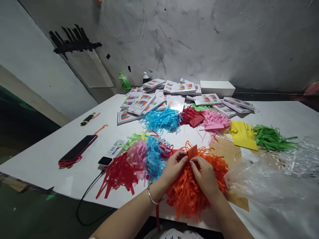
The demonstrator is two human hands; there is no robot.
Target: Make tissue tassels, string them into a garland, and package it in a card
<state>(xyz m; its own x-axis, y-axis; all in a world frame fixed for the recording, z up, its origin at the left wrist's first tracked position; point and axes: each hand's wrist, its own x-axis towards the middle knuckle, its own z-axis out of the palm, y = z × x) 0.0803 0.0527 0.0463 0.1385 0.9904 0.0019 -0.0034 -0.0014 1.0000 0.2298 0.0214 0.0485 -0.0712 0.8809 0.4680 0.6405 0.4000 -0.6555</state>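
Both hands meet over a heap of orange paper tassels (189,192) near the table's front edge. My left hand (176,165) pinches a flat, uncut orange piece (192,152) of tassel paper between thumb and fingers. From the other side, my right hand (203,171) has its fingers closed on the same orange paper, just below the flat part. To the left of my hands lie red tassels (119,174), pink tassels (137,156) and blue tassels (156,154), touching one another. Part of the orange heap is hidden under my hands.
Printed flat boxes (142,103) are piled at the back beside a white box (216,88). More tassels, blue (163,119) and green (272,137), form a row before them. Clear plastic (264,179) covers the right side. A phone (79,147) and cabled device (105,161) lie left.
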